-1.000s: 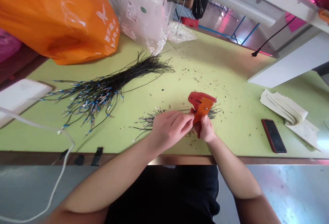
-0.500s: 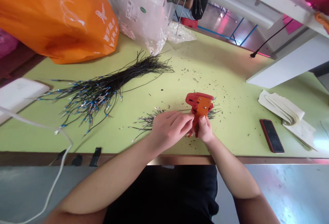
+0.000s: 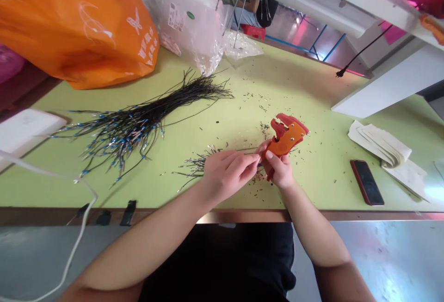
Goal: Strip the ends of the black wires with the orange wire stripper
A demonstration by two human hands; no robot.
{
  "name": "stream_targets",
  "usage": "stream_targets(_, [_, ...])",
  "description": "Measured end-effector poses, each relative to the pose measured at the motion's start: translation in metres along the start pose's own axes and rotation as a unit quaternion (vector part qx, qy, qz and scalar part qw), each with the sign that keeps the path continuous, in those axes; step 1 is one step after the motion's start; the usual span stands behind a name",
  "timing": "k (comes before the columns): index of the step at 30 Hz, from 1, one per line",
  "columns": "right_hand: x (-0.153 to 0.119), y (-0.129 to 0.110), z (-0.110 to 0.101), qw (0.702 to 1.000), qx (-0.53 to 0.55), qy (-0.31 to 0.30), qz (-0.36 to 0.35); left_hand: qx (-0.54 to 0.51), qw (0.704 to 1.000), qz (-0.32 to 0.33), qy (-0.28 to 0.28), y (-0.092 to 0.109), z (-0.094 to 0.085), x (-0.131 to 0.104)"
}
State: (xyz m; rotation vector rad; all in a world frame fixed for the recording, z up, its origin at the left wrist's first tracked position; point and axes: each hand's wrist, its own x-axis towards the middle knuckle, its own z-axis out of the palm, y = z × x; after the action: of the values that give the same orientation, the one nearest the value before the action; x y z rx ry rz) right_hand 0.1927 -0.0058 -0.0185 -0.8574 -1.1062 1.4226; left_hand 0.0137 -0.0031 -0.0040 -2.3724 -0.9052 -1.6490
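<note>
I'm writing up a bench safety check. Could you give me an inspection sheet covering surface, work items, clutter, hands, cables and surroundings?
Surface: green tabletop, littered with dark scraps.
Work items: red-and-orange wire stripper; large black wire bundle, many blue-marked ends; smaller wire bundle.
Clutter: orange bag, clear plastic bag, phone, folded pale sheets.
Hands: right grips the stripper; left has fingertips pinched, contents too small to tell.
Cables: white cable hangs over the front edge; black plug dangles at the far side.
Surroundings: another person, partly visible beyond the table, near a red stool.
</note>
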Motion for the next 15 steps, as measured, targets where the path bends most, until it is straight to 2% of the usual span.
stream_targets(4, [0.001,0.0,-0.002,1.0,-0.012,-0.003,0.009,-0.001,1.0,0.0,-0.013,-0.002,0.003,0.0])
stream_targets(11, [0.006,-0.001,-0.007,0.999,0.04,0.026,-0.001,-0.007,1.0,-0.003,-0.029,-0.005,0.009,0.0])
stream_targets(15, [0.009,-0.002,-0.009,0.998,0.056,0.002,0.029,0.012,0.999,0.015,-0.033,-0.007,0.012,-0.001])
